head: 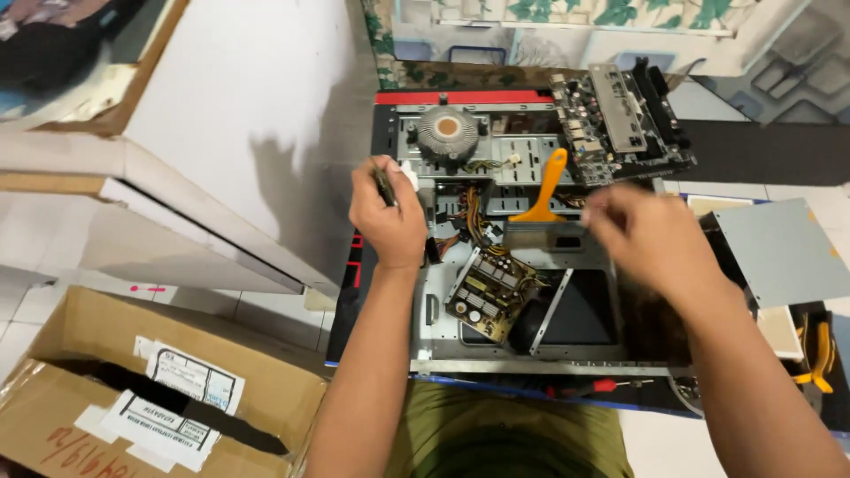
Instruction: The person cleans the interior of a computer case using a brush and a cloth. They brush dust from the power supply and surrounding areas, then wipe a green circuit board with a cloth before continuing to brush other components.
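Observation:
An open computer case (pixel 425 350) lies flat in front of me, red trim at its far edge. My left hand (pixel 387 219) is closed around a small dark part with a white connector at its top, held over the case's left side. My right hand (pixel 645 232) is blurred, hovering over the case's right half; what it holds, if anything, cannot be made out. Inside lie a round cooler (pixel 447 131), a green power board (pixel 490 294) with yellow wires, and an orange-handled brush (pixel 543 196). A motherboard (pixel 620 119) leans on the far right corner.
A cardboard box (pixel 133 398) with white labels stands at the lower left. A grey metal panel (pixel 779 248) lies right of the case, yellow-handled pliers (pixel 819 354) beyond it. A red-handled screwdriver (pixel 593 387) rests at the case's near edge. A white wall rises on the left.

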